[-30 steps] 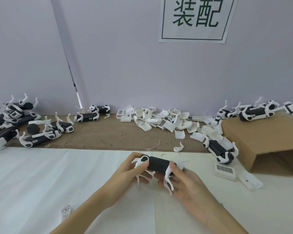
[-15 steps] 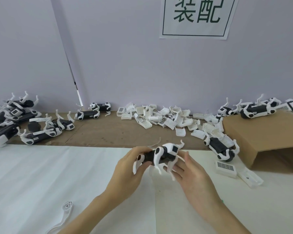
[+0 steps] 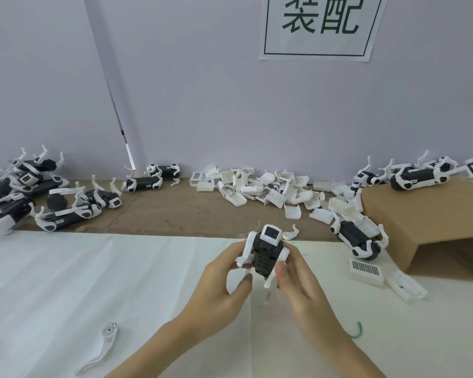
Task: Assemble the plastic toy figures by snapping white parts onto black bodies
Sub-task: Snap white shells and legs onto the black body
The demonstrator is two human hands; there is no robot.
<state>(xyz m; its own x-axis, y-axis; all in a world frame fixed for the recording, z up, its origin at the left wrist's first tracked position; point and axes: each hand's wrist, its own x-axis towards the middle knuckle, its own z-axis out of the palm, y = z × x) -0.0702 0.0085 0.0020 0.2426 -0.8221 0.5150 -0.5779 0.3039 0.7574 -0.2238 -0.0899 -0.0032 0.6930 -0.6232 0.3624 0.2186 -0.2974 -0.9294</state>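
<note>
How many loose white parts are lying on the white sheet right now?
3: a curved leg near left, a barcoded block and a long shell beside it at right by the cardboard box. More may be hidden under the held figure.

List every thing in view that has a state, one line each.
Left hand: grips the toy figure's white leg.
Right hand: grips the figure's other side.
Toy figure: held above the table, black body upright.
Loose white leg: lying flat on the white sheet.
Cardboard box: on its side, opening forward.
Pile of white shells: unassembled, heaped.
</note>
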